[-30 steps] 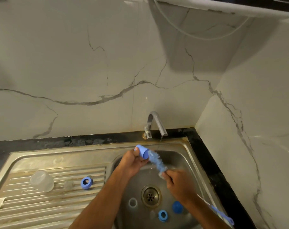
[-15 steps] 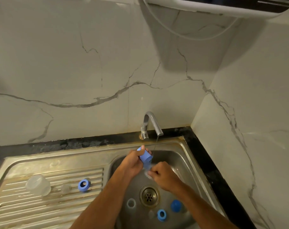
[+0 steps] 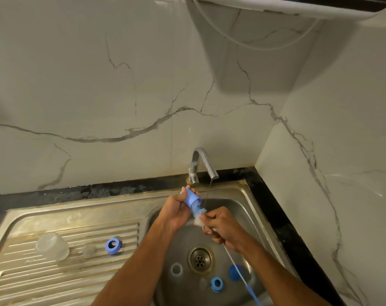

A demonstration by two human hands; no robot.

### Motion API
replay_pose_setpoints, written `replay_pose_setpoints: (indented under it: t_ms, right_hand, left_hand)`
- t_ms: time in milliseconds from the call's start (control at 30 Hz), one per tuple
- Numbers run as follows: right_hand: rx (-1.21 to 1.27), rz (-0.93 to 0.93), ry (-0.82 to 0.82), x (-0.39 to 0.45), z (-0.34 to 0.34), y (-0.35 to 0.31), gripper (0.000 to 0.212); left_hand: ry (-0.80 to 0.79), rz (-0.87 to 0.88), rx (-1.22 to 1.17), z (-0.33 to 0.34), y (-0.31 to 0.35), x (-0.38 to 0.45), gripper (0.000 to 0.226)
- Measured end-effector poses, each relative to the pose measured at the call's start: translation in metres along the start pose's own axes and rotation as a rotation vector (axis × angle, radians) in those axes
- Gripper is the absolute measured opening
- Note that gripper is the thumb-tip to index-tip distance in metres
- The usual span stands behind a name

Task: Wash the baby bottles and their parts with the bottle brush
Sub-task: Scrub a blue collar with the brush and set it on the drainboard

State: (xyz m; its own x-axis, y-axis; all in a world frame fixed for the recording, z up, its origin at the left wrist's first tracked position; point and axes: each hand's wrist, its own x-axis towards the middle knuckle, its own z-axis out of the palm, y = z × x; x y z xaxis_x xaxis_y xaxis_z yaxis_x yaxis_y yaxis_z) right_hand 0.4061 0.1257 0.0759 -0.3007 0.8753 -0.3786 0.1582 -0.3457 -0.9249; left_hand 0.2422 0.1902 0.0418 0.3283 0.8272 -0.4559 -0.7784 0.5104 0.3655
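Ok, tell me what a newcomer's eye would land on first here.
The two hands over the sink basin: the left hand grips a blue bottle, and the right hand holds the bottle brush, its bristles in the bottle's mouth, under a thin stream from the tap. Next, the blue ring on the draining board and another blue ring near the drain.
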Motion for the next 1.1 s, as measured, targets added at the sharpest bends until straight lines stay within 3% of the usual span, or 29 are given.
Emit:
replay_pose_setpoints:
  t_ms: [167,267,433,533,600,767,1000,1100]
  right_hand:
    - [0.071,0.030,0.021,0.001,-0.003,0.004,0.029]
    - [0.018,0.004,0.106,0.006,0.003,0.010,0.031]
    - [-0.730,-0.179,0.303,0.015,-0.008,0.023,0.038]
    - [-0.877,-0.135,0.290,0.020,0.000,0.023,0.031]
    - [-0.798,-0.146,0.240,0.017,0.008,0.020,0.034]
    - [-0.284,-0.096,0.144,-0.001,0.008,-0.003,0.030]
    - [-0.177,-0.036,0.080,-0.004,0.004,-0.004,0.027]
    - [-0.123,-0.038,0.134,0.000,0.003,-0.001,0.029]
  left_hand:
    - [-0.014,0.031,-0.061,-0.008,-0.001,0.003,0.038]
    - [0.042,0.009,0.199,-0.011,-0.006,0.001,0.047]
    - [0.166,0.010,0.433,-0.017,0.006,0.008,0.036]
    - [0.179,0.024,0.461,-0.002,0.003,0.008,0.032]
    - [0.201,0.020,0.444,0.009,-0.001,0.009,0.030]
    - [0.179,0.032,0.283,0.009,0.007,0.010,0.023]
    - [0.122,0.057,0.155,0.003,0.003,0.005,0.029]
    - [0.057,0.011,0.168,0.006,-0.008,0.001,0.032]
